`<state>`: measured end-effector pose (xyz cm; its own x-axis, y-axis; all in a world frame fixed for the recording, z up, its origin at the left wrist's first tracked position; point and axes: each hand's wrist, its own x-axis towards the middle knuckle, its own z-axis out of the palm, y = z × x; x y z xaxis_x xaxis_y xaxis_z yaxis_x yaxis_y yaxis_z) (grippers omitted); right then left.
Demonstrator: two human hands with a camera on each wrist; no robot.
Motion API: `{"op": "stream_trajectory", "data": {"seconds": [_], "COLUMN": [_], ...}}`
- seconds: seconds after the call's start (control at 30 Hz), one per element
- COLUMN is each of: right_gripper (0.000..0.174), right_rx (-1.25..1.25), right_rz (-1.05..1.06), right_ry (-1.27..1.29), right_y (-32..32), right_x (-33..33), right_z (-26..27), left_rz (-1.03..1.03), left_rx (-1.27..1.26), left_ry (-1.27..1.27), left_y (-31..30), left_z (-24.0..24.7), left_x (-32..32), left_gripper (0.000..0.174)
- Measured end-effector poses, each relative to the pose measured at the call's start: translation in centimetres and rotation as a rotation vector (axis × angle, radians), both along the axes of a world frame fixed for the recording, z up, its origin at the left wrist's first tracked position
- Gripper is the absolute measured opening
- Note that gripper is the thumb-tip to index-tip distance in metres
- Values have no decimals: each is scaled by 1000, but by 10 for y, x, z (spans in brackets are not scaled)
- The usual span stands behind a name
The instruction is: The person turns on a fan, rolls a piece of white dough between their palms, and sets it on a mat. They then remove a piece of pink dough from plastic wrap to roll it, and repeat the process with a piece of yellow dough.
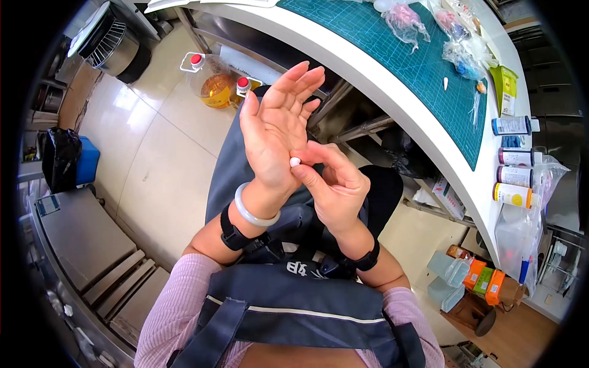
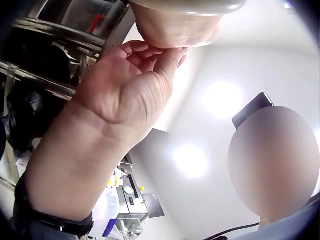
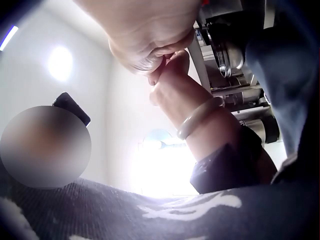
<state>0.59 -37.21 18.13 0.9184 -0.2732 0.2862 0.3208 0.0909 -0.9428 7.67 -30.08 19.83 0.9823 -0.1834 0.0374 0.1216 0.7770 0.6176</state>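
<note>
In the head view my left hand [image 1: 276, 129] lies palm up above the lap, its fingers loosely extended. A small white lump [image 1: 295, 162], rounded and about fingertip size, sits at the heel of that palm. Thumb and index finger of my right hand [image 1: 337, 181] pinch the lump there. The left wrist view shows my right hand [image 2: 127, 85] from the wrist side, its fingertips tucked under the left hand. In the right wrist view my left hand [image 3: 175, 82] appears behind the right one; the lump is hidden in both wrist views.
A white curved table [image 1: 405, 141] with a green cutting mat [image 1: 380, 49] stands ahead and to the right. On it are plastic-wrapped lumps [image 1: 405, 21], a small white teardrop piece [image 1: 445, 83] and several bottles [image 1: 514, 175]. Oil jugs [image 1: 216, 89] stand on the floor beyond.
</note>
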Motion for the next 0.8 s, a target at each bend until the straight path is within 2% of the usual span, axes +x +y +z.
{"op": "stream_trajectory", "data": {"seconds": [0.23, 0.33, 0.43, 0.57, 0.73, 0.77, 0.8], "right_gripper": [25, 27, 25, 25, 22, 22, 21], "right_rx": [-271, -491, -531, -480, -248, -249, -129], "right_rz": [-36, 8, -9, 2, 40, 36, 51], "right_ry": [-90, -49, -26, -14, -30, -29, -12], "right_y": [-6, -9, -9, -12, -15, -17, -18], "right_x": [2, -1, -2, -4, -5, -5, -6], "right_z": [3, 6, 9, 7, 5, 5, 5], "left_rz": [12, 26, 27, 78, 140, 151, 160], "left_rx": [-12, -1, 10, 1, -16, -6, 1], "left_ry": [18, -27, -25, -157, -266, -263, -258], "left_y": [-2, -1, 0, -1, 0, 1, 2], "left_z": [4, 3, 4, -1, -2, -2, -2], "left_x": [-2, -2, -4, -4, -6, -6, -7], "left_gripper": [68, 68, 68, 66, 65, 59, 52]}}
